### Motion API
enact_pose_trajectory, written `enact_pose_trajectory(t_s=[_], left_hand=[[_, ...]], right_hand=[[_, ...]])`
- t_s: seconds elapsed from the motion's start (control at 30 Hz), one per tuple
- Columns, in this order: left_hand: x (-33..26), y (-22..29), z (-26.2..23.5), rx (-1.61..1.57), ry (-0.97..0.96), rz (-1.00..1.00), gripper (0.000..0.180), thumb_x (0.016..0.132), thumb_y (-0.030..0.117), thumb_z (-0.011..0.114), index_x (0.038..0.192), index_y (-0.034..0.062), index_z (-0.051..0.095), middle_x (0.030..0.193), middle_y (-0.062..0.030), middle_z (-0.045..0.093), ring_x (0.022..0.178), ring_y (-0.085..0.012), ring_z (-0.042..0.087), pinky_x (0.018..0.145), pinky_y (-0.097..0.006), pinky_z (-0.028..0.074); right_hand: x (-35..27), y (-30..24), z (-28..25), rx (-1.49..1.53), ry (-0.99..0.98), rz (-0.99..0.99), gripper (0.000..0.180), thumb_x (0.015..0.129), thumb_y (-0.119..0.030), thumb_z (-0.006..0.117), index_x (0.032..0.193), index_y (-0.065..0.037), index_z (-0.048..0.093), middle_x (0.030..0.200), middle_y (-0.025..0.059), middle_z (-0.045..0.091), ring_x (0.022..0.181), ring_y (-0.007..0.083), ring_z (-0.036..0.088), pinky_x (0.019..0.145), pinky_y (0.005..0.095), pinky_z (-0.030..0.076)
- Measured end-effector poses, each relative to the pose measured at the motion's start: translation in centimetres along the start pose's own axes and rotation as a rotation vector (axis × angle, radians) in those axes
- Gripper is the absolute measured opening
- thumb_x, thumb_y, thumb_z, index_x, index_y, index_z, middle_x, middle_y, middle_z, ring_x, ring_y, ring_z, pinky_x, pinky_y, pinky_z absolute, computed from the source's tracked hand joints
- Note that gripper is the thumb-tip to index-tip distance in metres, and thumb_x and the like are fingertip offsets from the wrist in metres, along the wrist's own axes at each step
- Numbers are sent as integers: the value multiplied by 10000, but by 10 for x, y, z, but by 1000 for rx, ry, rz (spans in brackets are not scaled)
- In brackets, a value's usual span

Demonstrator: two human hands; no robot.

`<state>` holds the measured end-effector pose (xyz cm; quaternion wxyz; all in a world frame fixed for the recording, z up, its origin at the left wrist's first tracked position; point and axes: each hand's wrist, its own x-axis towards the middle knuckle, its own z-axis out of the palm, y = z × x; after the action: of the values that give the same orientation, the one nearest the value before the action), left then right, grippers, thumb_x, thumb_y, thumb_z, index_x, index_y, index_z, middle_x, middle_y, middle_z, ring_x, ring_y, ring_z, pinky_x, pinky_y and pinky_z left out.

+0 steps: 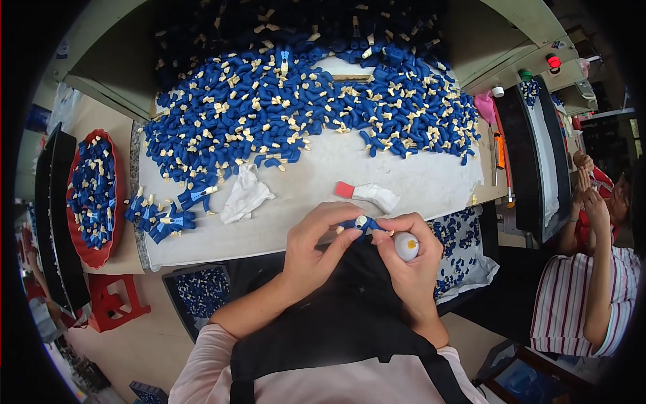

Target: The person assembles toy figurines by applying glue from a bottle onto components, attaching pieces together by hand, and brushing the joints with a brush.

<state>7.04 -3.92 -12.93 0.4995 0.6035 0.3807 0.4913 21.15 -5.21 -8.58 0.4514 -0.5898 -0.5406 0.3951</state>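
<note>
Just in front of my apron, both hands hold a small blue doll figure [364,227] with cream-coloured hands. My left hand [315,244] pinches it at one side between thumb and fingers. With thumb and fingertips, my right hand [413,269] grips its other side. Tucked in that same hand is a small white squeeze bottle [406,248] with a yellowish tip. On the white work surface [303,195] beyond my hands lies a white cloth strip [381,195] beside a red block [344,189]. A crumpled white cloth [246,194] rests farther left.
A large heap of blue doll arms [269,108] covers the back of the table. Several assembled blue figures [161,219] lie at its left edge, near a red tray [118,229] of parts. At right are brushes [509,182]; a co-worker [585,296] sits beyond them.
</note>
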Motion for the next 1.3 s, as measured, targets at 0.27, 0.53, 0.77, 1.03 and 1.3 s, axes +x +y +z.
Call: enact_pose_trajectory(t_s=[0.27,0.53,0.77,1.03,1.3], left_hand=[[-1,5,5,-365,127,-259,221,744,10,581,963,6,547,910,-77,562,801,-135,547,667,-229,440],[0,-1,2,-95,121,-44,207,748,8,580,953,7,553,927,-78,561,809,-136,541,679,-234,432],[-1,2,3,-345,100,-202,228,759,-5,568,984,0,529,922,-68,556,838,-104,539,712,-212,432],[1,0,3,-53,123,-31,212,728,-19,582,935,20,565,936,-102,567,814,-165,556,683,-234,442],[2,-5,4,-84,139,22,199,706,-42,587,899,7,572,920,-116,579,823,-199,570,684,-243,454]], right_hand=[[2,-5,-1,-200,-19,-82,112,710,-31,624,795,-5,557,647,61,578,572,74,526,524,194,402],[2,-1,-3,-57,-63,53,143,680,-22,635,797,-2,556,705,100,589,604,150,573,548,232,429],[4,-2,-2,-270,-41,-180,90,707,26,601,783,11,555,648,37,578,577,53,503,522,175,384],[4,2,-6,57,-84,64,121,701,-17,624,802,3,562,691,91,602,611,117,575,557,213,430],[4,-3,-7,-85,-105,57,125,682,0,620,791,-2,560,696,92,605,626,126,589,569,222,433]])
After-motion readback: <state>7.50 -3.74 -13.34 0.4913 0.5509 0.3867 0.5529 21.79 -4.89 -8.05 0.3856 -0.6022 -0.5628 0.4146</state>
